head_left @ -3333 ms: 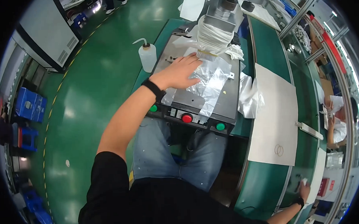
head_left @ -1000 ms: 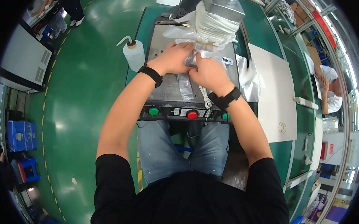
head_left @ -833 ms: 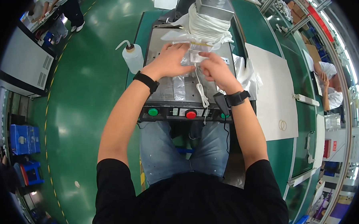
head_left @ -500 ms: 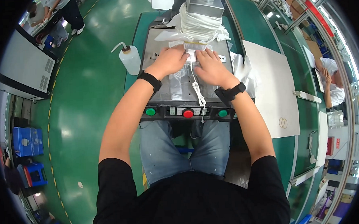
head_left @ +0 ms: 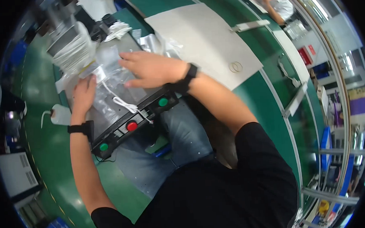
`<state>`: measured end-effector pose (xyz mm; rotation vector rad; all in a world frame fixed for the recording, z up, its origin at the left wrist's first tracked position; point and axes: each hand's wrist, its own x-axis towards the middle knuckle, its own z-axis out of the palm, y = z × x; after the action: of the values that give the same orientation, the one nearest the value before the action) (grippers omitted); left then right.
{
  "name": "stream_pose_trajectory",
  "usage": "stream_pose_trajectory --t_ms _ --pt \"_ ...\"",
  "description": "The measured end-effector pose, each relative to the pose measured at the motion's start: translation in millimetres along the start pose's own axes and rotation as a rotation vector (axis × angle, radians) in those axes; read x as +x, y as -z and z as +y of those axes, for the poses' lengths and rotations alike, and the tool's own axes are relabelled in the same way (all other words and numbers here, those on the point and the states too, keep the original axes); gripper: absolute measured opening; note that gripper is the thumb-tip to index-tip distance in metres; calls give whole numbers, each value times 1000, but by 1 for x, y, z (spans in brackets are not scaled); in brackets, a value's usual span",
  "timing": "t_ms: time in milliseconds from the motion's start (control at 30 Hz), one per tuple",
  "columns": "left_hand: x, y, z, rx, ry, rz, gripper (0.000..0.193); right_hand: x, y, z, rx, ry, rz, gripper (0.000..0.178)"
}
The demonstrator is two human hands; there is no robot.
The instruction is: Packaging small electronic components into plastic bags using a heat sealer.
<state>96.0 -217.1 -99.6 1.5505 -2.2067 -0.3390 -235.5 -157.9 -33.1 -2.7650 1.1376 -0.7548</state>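
Note:
My left hand [head_left: 84, 95] lies on the metal plate [head_left: 125, 44] of a bench machine, fingers apart, its fingertips beside a small white connector block [head_left: 100, 73]. A coiled white cable [head_left: 125, 104] runs from that block toward the machine's front panel. Over the right part of the plate is my right hand [head_left: 152, 68], somewhat blurred, fingers stretched out and holding nothing. Clear plastic film [head_left: 104, 103] covers part of the plate. Behind the block stands the machine's head, wrapped in white cloth [head_left: 74, 53].
The front panel has a red button [head_left: 132, 126] between two green buttons [head_left: 163, 102]. A white squeeze bottle [head_left: 60, 115] stands left of the machine. To the right, a pale sheet [head_left: 203, 35] bears two thin rings [head_left: 236, 67]. Another person [head_left: 281, 7] sits at the far right.
The view has turned to the right, so the machine appears tilted at the left. My right hand has come away from the connector block toward the right; my left hand stays beside it.

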Motion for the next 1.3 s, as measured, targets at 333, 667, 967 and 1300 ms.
stream_pose_trajectory --t_ms 333,667,967,1300 --pt "17 2 36 -189 224 4 70 -259 209 107 -261 -966 -228 35" --pt "8 7 31 -138 106 33 62 -282 181 124 -132 -1232 -263 47" --pt "-118 41 38 -151 49 240 43 -559 322 204 -660 -1644 -68 44" --pt "-209 47 118 -148 103 286 31 -586 302 245 -545 -1568 -341 33"
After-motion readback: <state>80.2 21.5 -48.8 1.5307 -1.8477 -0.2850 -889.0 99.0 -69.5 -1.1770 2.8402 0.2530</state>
